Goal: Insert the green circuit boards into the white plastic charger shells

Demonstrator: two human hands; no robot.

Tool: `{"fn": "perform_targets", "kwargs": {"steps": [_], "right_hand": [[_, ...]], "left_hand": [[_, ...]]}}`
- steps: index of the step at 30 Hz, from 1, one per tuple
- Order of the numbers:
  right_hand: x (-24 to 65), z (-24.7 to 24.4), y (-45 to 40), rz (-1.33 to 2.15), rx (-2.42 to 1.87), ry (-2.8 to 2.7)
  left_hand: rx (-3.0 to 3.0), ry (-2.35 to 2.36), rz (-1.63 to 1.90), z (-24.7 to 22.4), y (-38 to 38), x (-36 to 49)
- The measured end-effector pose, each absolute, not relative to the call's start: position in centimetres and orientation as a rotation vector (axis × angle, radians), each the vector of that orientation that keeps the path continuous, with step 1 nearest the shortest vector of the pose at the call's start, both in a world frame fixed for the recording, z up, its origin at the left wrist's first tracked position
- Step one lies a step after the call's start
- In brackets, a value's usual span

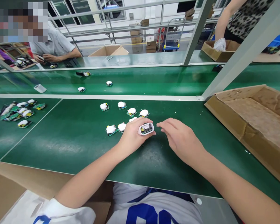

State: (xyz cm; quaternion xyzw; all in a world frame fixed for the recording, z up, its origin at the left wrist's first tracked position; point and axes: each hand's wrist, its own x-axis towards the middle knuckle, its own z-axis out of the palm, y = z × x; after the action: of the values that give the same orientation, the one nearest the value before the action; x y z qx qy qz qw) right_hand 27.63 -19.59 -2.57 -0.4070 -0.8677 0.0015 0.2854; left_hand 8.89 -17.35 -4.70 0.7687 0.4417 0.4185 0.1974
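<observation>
Our left hand (pixel 133 136) was clenched around a white casing (pixel 146 128), grasping it over the green belt (pixel 60 146). Our right hand (pixel 182 140) was released, its fingers open and reaching just beside the casing. Small boards with white parts (pixel 110 129) lay just beyond, a cardboard tray (pixel 259 124) sat to our right, and across the belt a co-worker's gloved hand (pixel 219 45) rested at a carton.

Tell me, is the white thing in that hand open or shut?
Open: the white plastic case held by the left hand has no cover on its end, and small parts show inside.
</observation>
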Motion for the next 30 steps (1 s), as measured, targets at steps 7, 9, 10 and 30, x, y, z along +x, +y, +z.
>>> {"fn": "perform_targets", "kwargs": {"steps": [7,9,10,30], "right_hand": [[27.1,-3.5,-19.9,-0.226,-1.17,-2.363],[26.9,-3.7,-20.0,-0.271,-1.145,-2.359],[26.9,-3.9,-20.0,-0.289,-1.137,-2.361],[25.8,-4.9,-20.7,-0.522,-1.067,-2.375]], "left_hand": [[2.328,1.243,1.164,-5.0,-17.4,8.9],[2.337,1.251,1.149,-5.0,-17.4,8.9],[2.339,1.253,1.138,-5.0,-17.5,9.0],[2.34,1.318,0.922,-5.1,-18.0,9.1]]}}
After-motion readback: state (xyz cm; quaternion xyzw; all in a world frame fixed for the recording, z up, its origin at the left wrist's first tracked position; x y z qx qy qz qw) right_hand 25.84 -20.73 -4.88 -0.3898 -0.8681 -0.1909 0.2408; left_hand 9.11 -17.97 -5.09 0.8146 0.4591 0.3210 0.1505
